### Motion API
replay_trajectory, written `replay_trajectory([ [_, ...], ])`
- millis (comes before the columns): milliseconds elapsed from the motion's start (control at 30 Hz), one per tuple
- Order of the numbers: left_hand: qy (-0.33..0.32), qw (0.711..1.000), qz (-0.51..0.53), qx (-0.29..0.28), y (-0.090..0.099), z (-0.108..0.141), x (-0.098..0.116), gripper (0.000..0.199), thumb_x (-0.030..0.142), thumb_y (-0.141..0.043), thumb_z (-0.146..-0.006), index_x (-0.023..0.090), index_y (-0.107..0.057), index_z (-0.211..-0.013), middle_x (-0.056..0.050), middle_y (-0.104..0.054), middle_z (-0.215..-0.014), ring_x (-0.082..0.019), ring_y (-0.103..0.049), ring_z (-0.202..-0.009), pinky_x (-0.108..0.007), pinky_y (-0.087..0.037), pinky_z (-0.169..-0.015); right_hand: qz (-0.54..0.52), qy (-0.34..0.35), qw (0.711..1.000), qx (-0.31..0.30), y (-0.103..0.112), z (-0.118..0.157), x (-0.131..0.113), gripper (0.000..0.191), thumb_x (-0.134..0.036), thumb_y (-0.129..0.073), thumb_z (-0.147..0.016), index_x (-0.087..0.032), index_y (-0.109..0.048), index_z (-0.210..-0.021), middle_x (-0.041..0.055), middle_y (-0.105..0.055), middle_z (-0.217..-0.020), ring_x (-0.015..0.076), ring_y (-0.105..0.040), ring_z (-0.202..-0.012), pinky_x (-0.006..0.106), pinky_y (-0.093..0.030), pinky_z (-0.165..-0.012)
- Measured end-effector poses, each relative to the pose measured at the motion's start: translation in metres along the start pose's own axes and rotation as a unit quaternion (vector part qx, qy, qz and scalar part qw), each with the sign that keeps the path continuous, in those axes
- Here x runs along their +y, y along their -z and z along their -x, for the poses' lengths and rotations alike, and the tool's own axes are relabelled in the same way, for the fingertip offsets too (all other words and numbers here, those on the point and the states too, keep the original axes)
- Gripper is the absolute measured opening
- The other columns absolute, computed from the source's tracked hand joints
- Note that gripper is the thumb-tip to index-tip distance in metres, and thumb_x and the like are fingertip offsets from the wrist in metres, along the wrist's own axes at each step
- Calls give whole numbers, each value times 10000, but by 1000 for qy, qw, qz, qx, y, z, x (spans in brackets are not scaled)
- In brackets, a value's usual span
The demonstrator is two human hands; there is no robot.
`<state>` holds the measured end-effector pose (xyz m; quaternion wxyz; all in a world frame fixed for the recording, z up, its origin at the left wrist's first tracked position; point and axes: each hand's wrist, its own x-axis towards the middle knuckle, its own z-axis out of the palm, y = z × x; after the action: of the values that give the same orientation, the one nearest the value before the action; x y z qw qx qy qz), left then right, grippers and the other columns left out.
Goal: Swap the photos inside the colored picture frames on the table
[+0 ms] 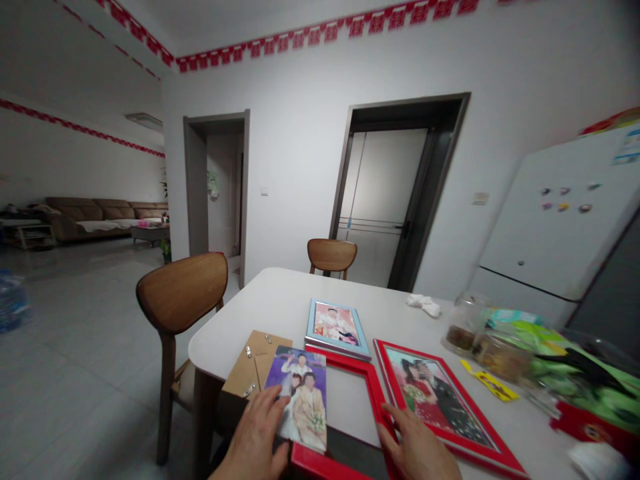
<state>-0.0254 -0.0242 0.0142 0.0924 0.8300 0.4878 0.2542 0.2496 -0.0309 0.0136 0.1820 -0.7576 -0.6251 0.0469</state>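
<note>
A purple-toned photo print (303, 400) lies partly over a brown frame backing board (257, 360) and the left part of an empty red frame (373, 393). My left hand (260, 427) holds the print at its left and lower edge, thumb and fingers apart around it. On the red frame's right side rests my right hand (415, 443), its fingers curled on the rail. A light-blue framed photo (336, 327) touches the top of the red frame. To the right lies a larger red framed photo (443, 400), close beside my right hand.
Jars (465, 327), green packages (570, 373), a yellow packet (493, 385) and crumpled tissue (423, 305) sit on the white table (280, 293)'s right side. Wooden chairs (185, 290) stand at its left and far edges. A fridge (555, 220) is at the right.
</note>
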Motion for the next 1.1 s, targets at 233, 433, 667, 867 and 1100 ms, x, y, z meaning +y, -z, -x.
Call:
replay_trajectory([
  [233,-68,997,-24,-19,-28,-13,1,490,65,-444,-690,223,-488,-1152,-102,-457,-1236,-255,-395,-1144,-437,-313,-948,-4,6,1000,-6,-8,2,3,383,-371,-391,-738,-191,-561,-1032,117,-561,-1011,249,-579,-826,330,-425,-664],
  [433,-61,993,72,71,-12,-25,-4,422,112,-409,-732,216,-522,-1125,-76,-528,-1168,-224,-470,-1084,-373,-361,-930,-117,26,991,55,5,2,-7,339,-363,-463,-684,-191,-617,-933,111,-572,-983,237,-556,-856,324,-428,-706],
  [667,165,813,520,204,16,-44,29,381,378,-454,-757,130,-560,-1027,-89,-642,-973,-260,-550,-973,-377,-432,-839,-458,-8,888,-47,3,2,-46,438,-452,-569,-612,-157,-609,-933,62,-639,-784,170,-575,-637,273,-445,-561],
  [867,167,634,741,147,-26,-46,71,470,432,-606,-628,115,-560,-973,-132,-646,-934,-293,-556,-953,-401,-436,-811,-736,-134,659,-80,-7,-2,-69,529,-436,-582,-611,-144,-495,-1043,64,-655,-858,201,-606,-780,296,-477,-615],
  [1100,144,763,620,111,-32,-39,46,600,369,-593,-620,96,-457,-1137,-166,-510,-1163,-256,-455,-1090,-337,-363,-915,-729,-169,659,-82,16,-12,-35,504,-275,-546,-608,-140,-459,-1086,72,-675,-827,234,-619,-781,333,-492,-648],
])
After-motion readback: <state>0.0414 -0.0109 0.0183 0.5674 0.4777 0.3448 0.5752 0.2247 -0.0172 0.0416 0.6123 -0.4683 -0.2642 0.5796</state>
